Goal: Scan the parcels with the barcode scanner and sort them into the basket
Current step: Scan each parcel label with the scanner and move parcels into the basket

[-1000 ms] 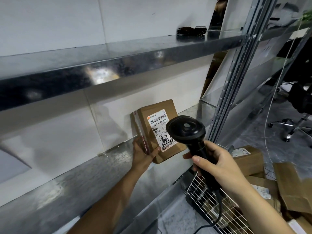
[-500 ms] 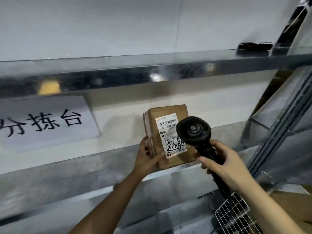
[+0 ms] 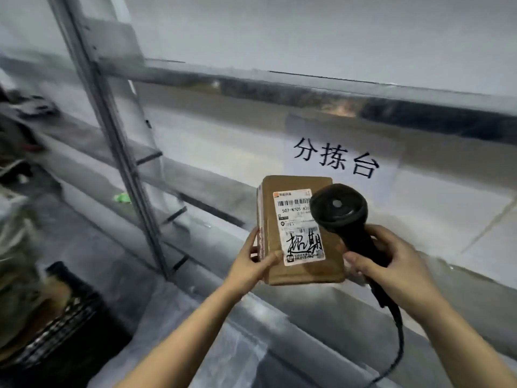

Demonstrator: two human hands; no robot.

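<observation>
The left hand point(image 3: 249, 266) and right hand point(image 3: 397, 267) are bare, and the left forearm point(image 3: 193, 329) and right forearm point(image 3: 458, 340) run bare to the view's lower edge.

A white wall point(image 3: 307, 29) fills the top of the frame, a shiny metal shelf point(image 3: 279, 85) runs across the middle, a grey metal post point(image 3: 112, 135) stands at the left, and a white paper sign point(image 3: 342, 141) hangs at the middle right.

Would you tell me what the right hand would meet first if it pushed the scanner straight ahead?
Probably the parcel held by the left hand: the scanner in the right hand faces its label, though depth is hard to judge.
</observation>
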